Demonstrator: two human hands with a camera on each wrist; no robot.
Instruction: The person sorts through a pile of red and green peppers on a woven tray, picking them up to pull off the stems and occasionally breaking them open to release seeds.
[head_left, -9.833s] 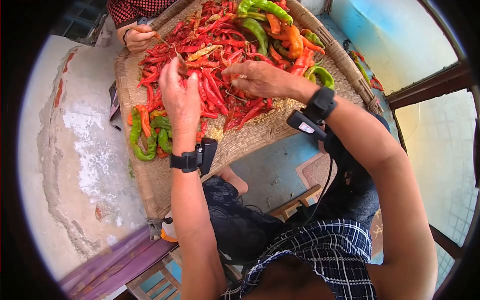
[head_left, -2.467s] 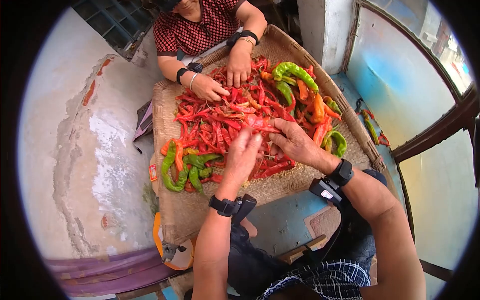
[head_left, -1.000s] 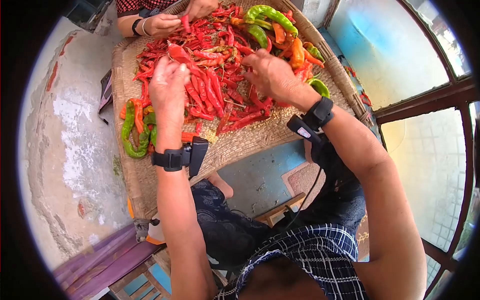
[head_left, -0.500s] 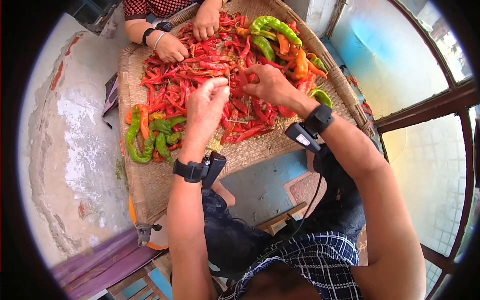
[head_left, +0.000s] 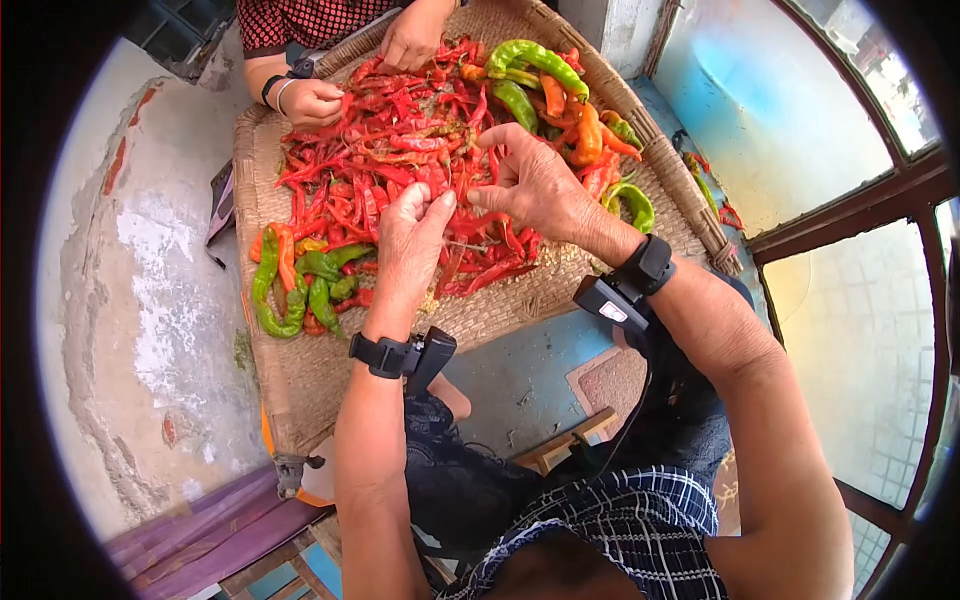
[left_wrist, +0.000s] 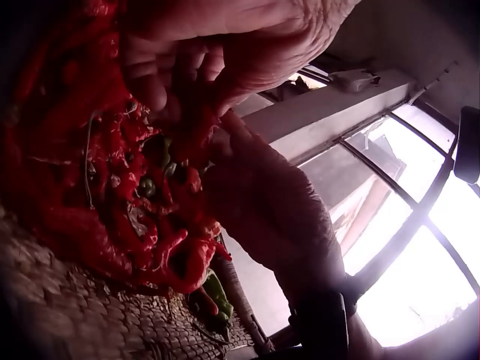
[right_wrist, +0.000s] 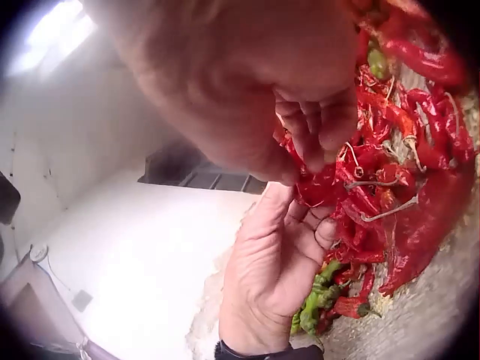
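Over the near middle of the red chilli pile (head_left: 350, 200), my two hands face each other, fingertips close together. My left hand (head_left: 408, 245) pinches a red chilli pepper (right_wrist: 319, 187) between thumb and fingers. From the other side, my right hand (head_left: 545, 185) also has thumb and fingertips on this pepper. In the left wrist view the pepper, dark red (left_wrist: 196, 127), spans the gap between both hands, partly hidden by the fingers. Dried stems and loose red chillies lie just below the hands.
A woven tray (head_left: 290, 385) bears the pile. Green peppers (head_left: 268, 290) lie at its left, with long green (head_left: 540, 55) and orange peppers (head_left: 588, 135) at the back right. Across it, another person's hands (head_left: 312, 103) work in the chillies. A wall stands left, windows right.
A second ago my left hand held a red chilli up at the left; it has since moved right, beside my right hand. The other person's hands have lowered from a raised chilli to the pile.
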